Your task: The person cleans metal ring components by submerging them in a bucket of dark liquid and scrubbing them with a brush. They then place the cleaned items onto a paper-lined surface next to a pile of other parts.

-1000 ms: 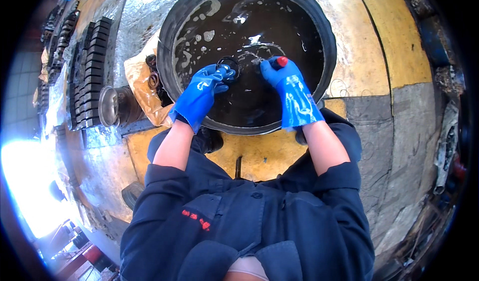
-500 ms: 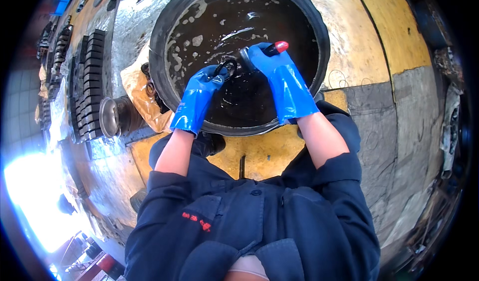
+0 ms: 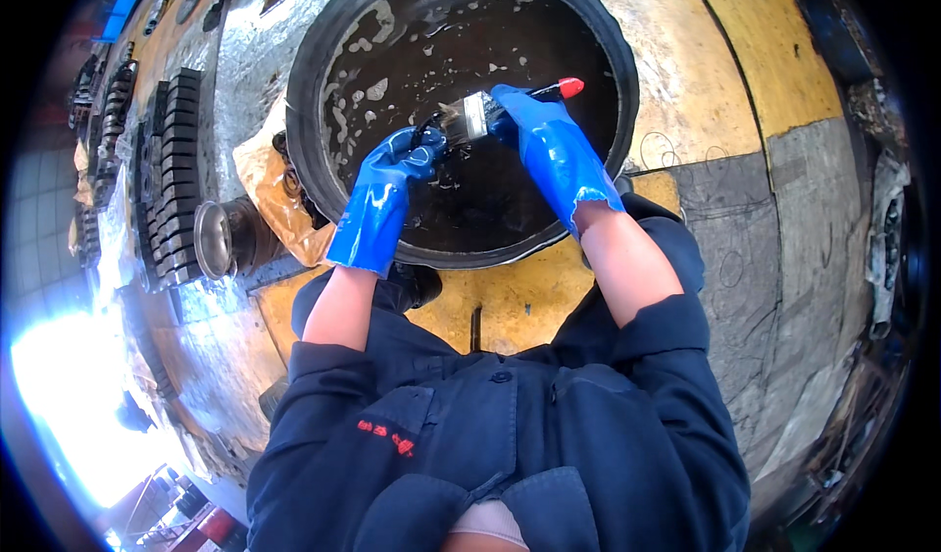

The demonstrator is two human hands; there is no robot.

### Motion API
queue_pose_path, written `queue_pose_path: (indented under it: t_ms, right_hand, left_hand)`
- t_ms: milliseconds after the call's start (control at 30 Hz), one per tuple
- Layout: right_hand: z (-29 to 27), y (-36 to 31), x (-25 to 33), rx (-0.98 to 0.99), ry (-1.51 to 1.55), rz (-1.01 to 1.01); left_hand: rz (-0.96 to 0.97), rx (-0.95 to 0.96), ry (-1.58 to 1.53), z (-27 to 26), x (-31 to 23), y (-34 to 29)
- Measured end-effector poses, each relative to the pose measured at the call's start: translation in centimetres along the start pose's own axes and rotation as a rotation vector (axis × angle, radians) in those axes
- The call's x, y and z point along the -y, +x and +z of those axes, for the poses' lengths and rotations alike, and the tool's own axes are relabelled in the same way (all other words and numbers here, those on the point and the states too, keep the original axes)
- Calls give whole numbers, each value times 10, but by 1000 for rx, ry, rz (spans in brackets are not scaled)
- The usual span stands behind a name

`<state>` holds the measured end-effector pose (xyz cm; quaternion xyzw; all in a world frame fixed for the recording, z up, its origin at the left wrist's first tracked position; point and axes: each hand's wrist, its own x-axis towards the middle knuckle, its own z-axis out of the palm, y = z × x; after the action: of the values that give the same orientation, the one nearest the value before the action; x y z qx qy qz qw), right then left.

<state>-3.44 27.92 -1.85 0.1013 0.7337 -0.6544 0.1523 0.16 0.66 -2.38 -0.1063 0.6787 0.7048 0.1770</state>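
Observation:
My right hand (image 3: 551, 150), in a blue rubber glove, is closed around the handle of a flat paintbrush (image 3: 475, 116). The handle is black with a red tip, and its metal band faces my other hand. Bristles touch or nearly touch a small black part (image 3: 427, 126), ring-like in shape, which my gloved left hand (image 3: 388, 184) grips and mostly hides. Both hands are over a large round black tub (image 3: 310, 91) of dark liquid (image 3: 500, 194) with patches of foam on it.
Left of the tub lie a crumpled orange-brown bag (image 3: 270, 184) with dark rings in it and a metal cylinder (image 3: 218, 238). Rows of dark blocky metal parts (image 3: 178, 179) stand farther left. Thin wire loops (image 3: 730, 263) lie on the floor sheets (image 3: 814, 219) at right.
The brush has turned so its metal band and bristles now show, pointing left at the black part. My right wrist has rotated; my left hand has shifted slightly left and down.

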Motion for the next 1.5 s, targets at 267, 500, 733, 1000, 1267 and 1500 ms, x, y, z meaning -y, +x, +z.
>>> queue_pose_path:
  t_ms: [267,500,733,1000,1267,1500]
  right_hand:
    - [0,-27,6,112,352,34]
    - [17,6,-11,319,-68,-66]
    - [20,-11,23,225,-664,-68]
    - [46,3,15,291,-1347,-163]
    - [8,9,9,-48,-757,98]
    - [14,10,35,270,-178,107]
  left_hand:
    - [12,-133,-161,-3,-11,0]
    - [22,62,-200,-6,-4,9]
    - [380,-38,405,-8,9,16]
    - [533,190,1162,16,-3,6]
    - [-10,-30,380,-4,-28,-16]
    - [-4,-143,321,-7,-16,-20]
